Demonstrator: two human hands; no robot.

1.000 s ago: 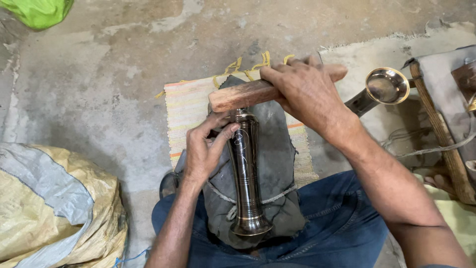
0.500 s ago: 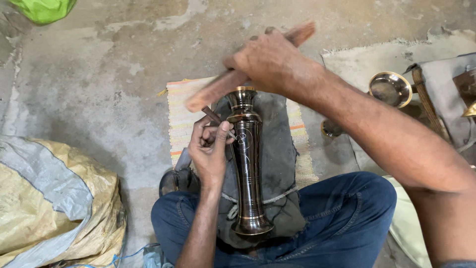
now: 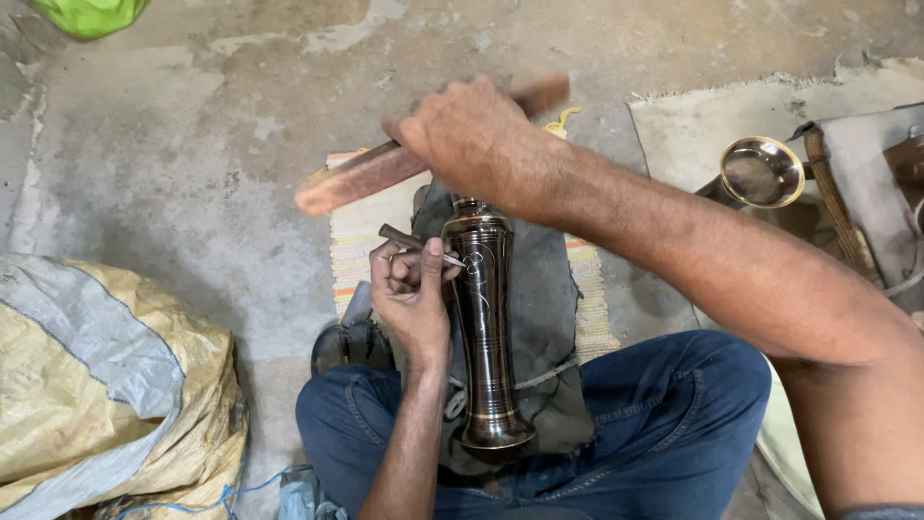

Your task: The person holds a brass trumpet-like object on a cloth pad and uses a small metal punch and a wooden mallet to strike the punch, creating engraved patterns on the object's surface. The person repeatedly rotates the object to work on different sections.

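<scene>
A tall dark metal vase [image 3: 484, 327] with an engraved pattern lies on a grey cloth [image 3: 549, 289] across my lap, its base toward me. My left hand [image 3: 412, 294] pinches a thin chisel [image 3: 416, 245] whose tip touches the vase near its upper part. My right hand [image 3: 472, 135] grips a reddish wooden stick [image 3: 361, 178], raised above the chisel and blurred by motion. The vase's mouth is hidden under my right hand.
A striped mat [image 3: 361, 236] lies on the concrete floor under the cloth. A yellow-and-grey sack [image 3: 106, 385] sits at the left. A shiny metal bowl [image 3: 760, 171] and a wooden handle [image 3: 833, 202] lie at the right. Something green [image 3: 91, 14] is at the top left.
The wooden stick rose from resting over the vase's top and now swings above the chisel. My left hand shifted from gripping the vase to holding the chisel against it.
</scene>
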